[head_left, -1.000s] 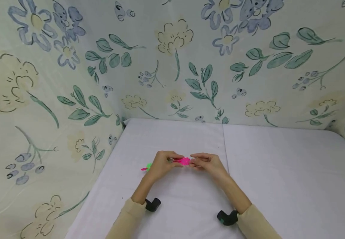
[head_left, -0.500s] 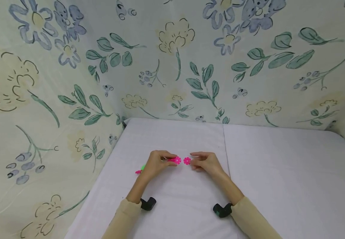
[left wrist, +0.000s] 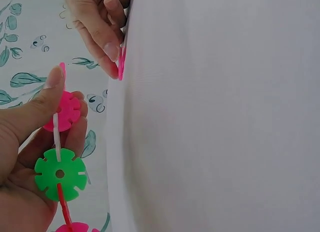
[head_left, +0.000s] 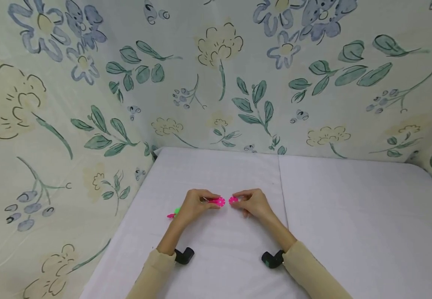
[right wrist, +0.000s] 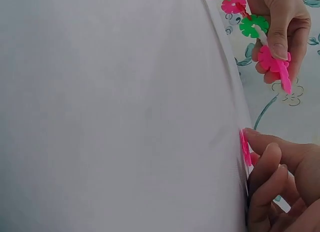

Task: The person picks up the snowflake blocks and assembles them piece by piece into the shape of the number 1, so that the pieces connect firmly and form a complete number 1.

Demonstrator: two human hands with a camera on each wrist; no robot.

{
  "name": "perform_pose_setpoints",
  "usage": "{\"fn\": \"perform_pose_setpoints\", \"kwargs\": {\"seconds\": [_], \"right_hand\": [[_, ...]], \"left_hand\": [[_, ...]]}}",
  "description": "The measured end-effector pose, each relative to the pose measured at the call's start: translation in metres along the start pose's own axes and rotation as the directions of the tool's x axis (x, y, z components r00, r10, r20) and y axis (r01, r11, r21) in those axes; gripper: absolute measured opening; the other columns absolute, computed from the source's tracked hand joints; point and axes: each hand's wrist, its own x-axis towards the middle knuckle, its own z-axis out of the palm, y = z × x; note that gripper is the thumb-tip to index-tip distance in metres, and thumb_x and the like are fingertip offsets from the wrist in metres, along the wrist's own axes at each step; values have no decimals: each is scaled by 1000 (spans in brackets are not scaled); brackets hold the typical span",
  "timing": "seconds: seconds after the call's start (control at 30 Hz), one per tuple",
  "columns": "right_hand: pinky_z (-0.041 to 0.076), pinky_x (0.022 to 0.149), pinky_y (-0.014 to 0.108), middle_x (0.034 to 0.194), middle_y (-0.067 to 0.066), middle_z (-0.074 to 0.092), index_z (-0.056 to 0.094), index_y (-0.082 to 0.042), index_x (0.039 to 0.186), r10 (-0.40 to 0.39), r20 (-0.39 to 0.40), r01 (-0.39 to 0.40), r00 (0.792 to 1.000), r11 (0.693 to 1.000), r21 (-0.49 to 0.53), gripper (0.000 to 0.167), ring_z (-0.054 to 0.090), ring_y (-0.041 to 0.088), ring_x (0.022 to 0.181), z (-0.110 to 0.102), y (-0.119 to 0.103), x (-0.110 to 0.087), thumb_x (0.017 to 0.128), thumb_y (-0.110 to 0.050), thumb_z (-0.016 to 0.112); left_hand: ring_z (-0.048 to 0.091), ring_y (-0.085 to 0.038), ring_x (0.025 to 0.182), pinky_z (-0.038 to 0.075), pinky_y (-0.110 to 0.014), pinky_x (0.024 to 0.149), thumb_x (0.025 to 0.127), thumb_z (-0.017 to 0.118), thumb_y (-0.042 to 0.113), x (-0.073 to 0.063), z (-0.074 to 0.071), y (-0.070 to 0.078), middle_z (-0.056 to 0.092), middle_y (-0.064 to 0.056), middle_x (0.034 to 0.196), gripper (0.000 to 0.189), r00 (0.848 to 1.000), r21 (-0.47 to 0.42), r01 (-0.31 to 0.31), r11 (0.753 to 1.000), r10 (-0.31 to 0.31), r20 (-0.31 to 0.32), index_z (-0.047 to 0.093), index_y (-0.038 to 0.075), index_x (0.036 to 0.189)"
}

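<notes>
My left hand (head_left: 197, 203) pinches the end of a chain of notched plastic snowflake discs. In the left wrist view, its thumb presses a pink disc (left wrist: 70, 111). A white disc seen edge-on (left wrist: 56, 139), a green disc (left wrist: 60, 174) and a red disc (left wrist: 65, 207) follow below. At the chain's tip, another pink disc (right wrist: 284, 76) stands edge-on in the right wrist view. Across a small gap, my right hand (head_left: 255, 203) pinches a separate pink disc (right wrist: 245, 148) between thumb and finger. The chain's far end hangs past the left wrist, partly hidden.
A white cloth covers the table (head_left: 350, 216), with a seam running right of the hands. Flower-print fabric (head_left: 216, 83) rises behind and at the sides. Black wrist devices (head_left: 273, 259) stick out from both wrists.
The hands drew apart, opening a gap between the chain's end and the separate pink disc. Since then, the right hand's fingers have shifted further over that disc.
</notes>
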Motion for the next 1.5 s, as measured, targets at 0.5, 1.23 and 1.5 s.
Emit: {"fn": "perform_pose_setpoints", "kwargs": {"seconds": [0.5,1.23,1.5], "right_hand": [[51,65,24,82,5,73,71,-7,93,-134,-13,129,991,969,-210,21,64,14,70,-8,-4,-13,80,-7,88],[64,81,30,108,24,77,77,3,110,-316,45,302,948,932,200,19,80,21,89,-26,-5,-28,91,-1,77],[63,81,28,107,22,78,78,1,108,-313,15,304,950,932,198,17,79,20,90,-26,-4,-30,91,-2,77]], "left_hand": [[71,-14,90,54,-21,76,79,89,9,0,6,8,81,-4,98,25,1000,-23,-20,1000,21,17,84,10,103],[73,-17,90,57,-21,75,81,88,10,7,9,17,81,-7,98,24,995,-36,-86,996,88,58,83,7,104],[72,-14,91,58,-21,77,81,87,9,8,12,21,81,-6,100,25,995,-40,-52,998,55,81,82,7,106]]}}
